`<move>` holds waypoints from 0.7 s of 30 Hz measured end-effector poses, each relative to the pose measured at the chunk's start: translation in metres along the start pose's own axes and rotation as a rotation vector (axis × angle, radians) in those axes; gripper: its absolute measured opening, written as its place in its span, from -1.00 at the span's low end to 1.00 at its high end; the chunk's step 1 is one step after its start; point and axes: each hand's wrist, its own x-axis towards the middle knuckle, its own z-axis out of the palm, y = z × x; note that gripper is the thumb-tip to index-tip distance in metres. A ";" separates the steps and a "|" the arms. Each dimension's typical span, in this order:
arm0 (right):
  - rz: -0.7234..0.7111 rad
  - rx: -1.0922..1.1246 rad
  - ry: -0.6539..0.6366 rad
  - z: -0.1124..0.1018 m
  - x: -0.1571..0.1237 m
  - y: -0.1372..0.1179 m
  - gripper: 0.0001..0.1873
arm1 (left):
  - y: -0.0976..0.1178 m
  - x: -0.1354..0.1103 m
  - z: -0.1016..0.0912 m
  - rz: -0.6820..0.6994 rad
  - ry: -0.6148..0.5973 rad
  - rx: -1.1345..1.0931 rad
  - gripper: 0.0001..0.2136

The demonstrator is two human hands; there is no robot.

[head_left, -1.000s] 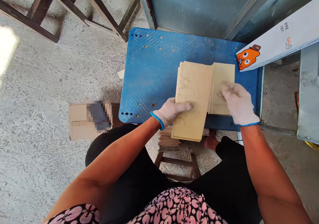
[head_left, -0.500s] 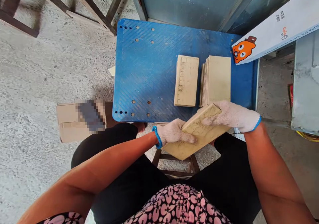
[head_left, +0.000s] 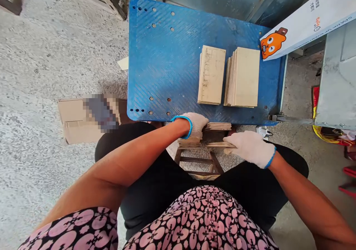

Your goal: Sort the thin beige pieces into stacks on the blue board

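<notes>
Two stacks of pale rectangular wooden boards stand on the blue tabletop: a shorter left stack [head_left: 213, 76] with dark marks on its top board, and a right stack [head_left: 247, 77]. Both hands wear white knitted gloves with blue cuffs. My right hand [head_left: 250, 148], just below the table's front edge, pinches a thin wooden board [head_left: 218, 144], seen edge-on. My left hand [head_left: 196, 124] reaches down at the front edge, beside a lower pile of boards [head_left: 189, 143] and another small pile [head_left: 218, 126]. Its fingertips are mostly hidden, so its grip is unclear.
The blue table [head_left: 161, 65] has holes near its corners. A white box with an orange cartoon figure [head_left: 300, 24] leans over its far right corner. A wooden stool [head_left: 194, 160] is between my knees; a cardboard box [head_left: 72, 120] lies on the floor at left.
The tilted board that both hands held over my lap has been lowered below the table edge. My hands have moved apart, the left one up to the edge. The view has shifted too.
</notes>
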 end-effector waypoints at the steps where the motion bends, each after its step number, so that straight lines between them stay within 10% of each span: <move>1: 0.028 -0.043 -0.016 0.010 0.006 -0.003 -0.66 | -0.003 -0.001 -0.002 -0.016 0.024 0.007 -0.45; 8: 0.197 -0.068 -0.047 0.064 0.059 -0.013 -0.72 | -0.007 -0.003 -0.002 -0.058 0.005 0.005 -0.50; 21: 0.243 -0.033 -0.019 0.093 0.114 -0.009 -0.64 | -0.004 -0.004 -0.007 -0.072 -0.022 -0.006 -0.51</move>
